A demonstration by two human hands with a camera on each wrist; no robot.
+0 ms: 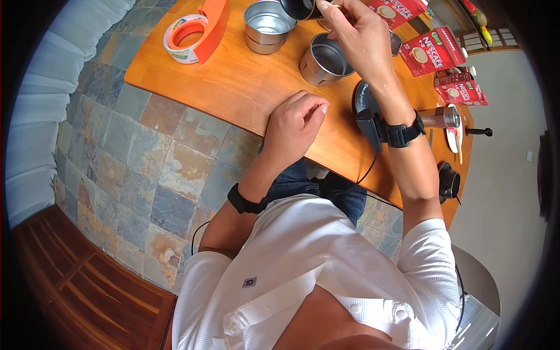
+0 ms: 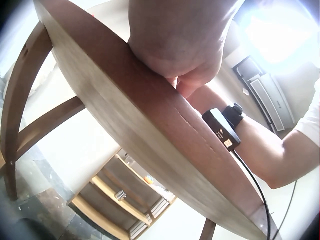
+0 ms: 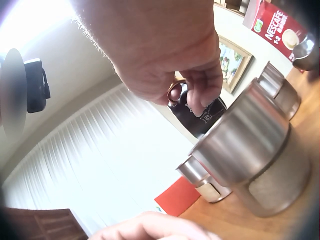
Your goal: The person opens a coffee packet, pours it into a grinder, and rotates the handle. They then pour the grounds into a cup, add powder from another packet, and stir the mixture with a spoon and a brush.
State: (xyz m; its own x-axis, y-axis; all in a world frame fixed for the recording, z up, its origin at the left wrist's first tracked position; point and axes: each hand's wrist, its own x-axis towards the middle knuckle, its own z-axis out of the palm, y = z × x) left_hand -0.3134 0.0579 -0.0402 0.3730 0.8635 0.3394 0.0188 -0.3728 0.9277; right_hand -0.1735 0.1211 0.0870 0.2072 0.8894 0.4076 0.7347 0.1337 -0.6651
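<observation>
My right hand (image 1: pixel 364 44) pinches the handle of a black mug (image 1: pixel 298 8) at the far side of the table. In the right wrist view the mug (image 3: pixel 197 117) is tilted, with a white line drawing on its side and a gold-coloured handle. Just below the hand stands a steel cup (image 1: pixel 318 65), seen large in the right wrist view. Another steel cup (image 1: pixel 265 42) is to its left, with liquid or shine at its bottom. My left hand (image 1: pixel 294 125) rests at the near table edge, fingers loosely curled, holding nothing.
An orange tape dispenser (image 1: pixel 216 29) stands at the table's left. Several red Nescafe boxes (image 1: pixel 429 52) line the right side. A round black item (image 1: pixel 364 96) lies under the right wrist, near a brown cylinder (image 1: pixel 440 116) with a metal top and a white plate (image 1: pixel 451 140).
</observation>
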